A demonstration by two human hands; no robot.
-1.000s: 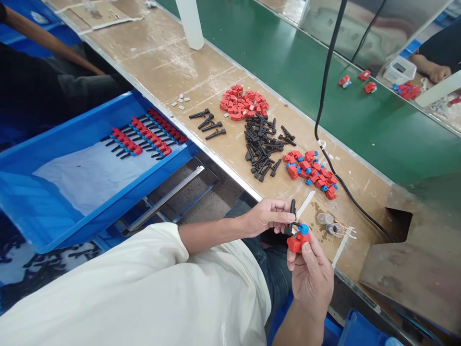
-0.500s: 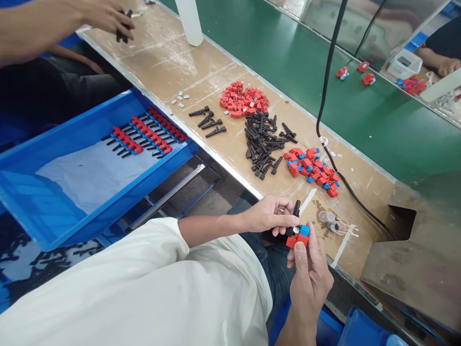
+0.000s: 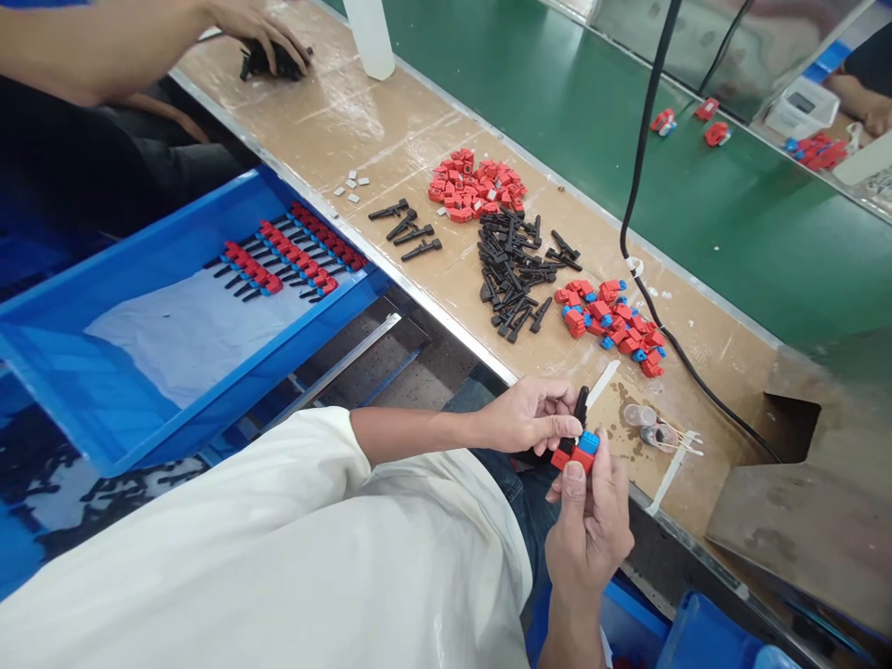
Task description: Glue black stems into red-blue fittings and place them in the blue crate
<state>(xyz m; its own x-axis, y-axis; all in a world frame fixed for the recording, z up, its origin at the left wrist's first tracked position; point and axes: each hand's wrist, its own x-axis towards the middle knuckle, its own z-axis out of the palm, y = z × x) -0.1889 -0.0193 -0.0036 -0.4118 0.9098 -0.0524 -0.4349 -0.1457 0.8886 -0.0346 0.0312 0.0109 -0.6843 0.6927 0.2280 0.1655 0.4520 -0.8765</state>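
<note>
A black pin (image 3: pixel 578 409) is pinched by the left hand (image 3: pixel 530 418) and a red-and-blue block (image 3: pixel 575 452) gripped by the right hand (image 3: pixel 589 530) at the worktop's (image 3: pixel 418 121) near edge

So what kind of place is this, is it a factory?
Probably yes, a small-parts assembly line. Piles of black pins and red caps lie on the bench beside a green conveyor belt, and finished pieces sit in rows in a blue tray.
</note>
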